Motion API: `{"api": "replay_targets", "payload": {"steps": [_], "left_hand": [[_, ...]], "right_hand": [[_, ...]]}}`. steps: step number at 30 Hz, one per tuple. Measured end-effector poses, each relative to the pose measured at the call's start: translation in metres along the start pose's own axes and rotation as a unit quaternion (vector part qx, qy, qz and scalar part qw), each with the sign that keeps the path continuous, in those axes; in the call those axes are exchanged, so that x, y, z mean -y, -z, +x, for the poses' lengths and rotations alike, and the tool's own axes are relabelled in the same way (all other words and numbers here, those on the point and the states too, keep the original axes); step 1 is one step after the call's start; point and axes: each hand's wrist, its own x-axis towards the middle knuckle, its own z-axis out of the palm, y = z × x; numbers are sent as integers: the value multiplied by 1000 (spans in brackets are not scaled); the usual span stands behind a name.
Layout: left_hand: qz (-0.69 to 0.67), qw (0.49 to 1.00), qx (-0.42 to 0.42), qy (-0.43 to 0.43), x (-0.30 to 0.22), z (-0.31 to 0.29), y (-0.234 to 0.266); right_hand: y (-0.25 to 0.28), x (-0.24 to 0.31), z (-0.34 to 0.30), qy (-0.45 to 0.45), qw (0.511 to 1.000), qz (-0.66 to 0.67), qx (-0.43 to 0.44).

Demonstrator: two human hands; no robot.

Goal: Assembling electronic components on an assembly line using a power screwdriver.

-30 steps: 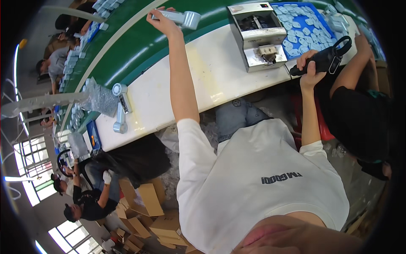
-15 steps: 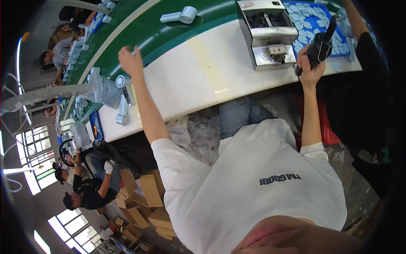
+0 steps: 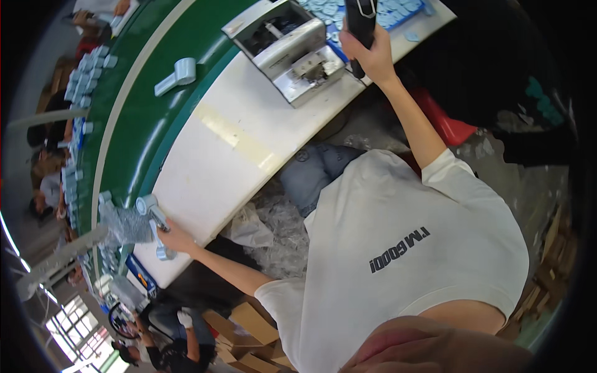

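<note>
My left hand (image 3: 177, 238) is at the far left end of the white bench, its fingers closed round the handle of a light blue round-headed device (image 3: 147, 204). That handle looks open, with dark parts inside. Beside it lies a second light blue device (image 3: 164, 252), partly hidden by the hand. In my right hand (image 3: 376, 56) is a black electric screwdriver (image 3: 360, 28) with a metal loop, held upright at the bench's right. Just left of it stands a silver screw feeder (image 3: 283, 46), its open top dark inside.
A green conveyor (image 3: 134, 137) curves along the bench, carrying another light blue device (image 3: 177, 76). Behind the feeder, a blue tray (image 3: 398, 18) holds several light blue flat parts. Bubble wrap (image 3: 127, 224) and a blue tray (image 3: 142, 273) sit at far left. Co-workers sit beyond.
My left hand has come down from over the conveyor and taken hold of the round-headed device. My view has turned; the right hand still grips the electric screwdriver.
</note>
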Motion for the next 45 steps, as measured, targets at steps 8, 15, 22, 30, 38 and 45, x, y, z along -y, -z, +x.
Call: {"api": "replay_targets", "payload": {"steps": [8, 15, 22, 30, 38, 45], "left_hand": [[-429, 889, -154, 45, -102, -29, 30], [-637, 768, -68, 8, -217, -101, 24], [-675, 729, 92, -69, -300, -144, 13], [-663, 717, 166, -139, -307, -146, 16], [-641, 733, 173, -146, -302, -145, 18], [-652, 721, 183, -146, -306, -138, 25]], "right_hand": [[71, -9, 60, -244, 920, -307, -19], [63, -50, 85, -63, 855, -490, 157], [53, -36, 70, -112, 810, -490, 301], [49, -39, 61, -78, 821, -494, 275], [44, -42, 55, -59, 779, -576, 242], [47, -22, 65, -160, 861, -449, 176]]}}
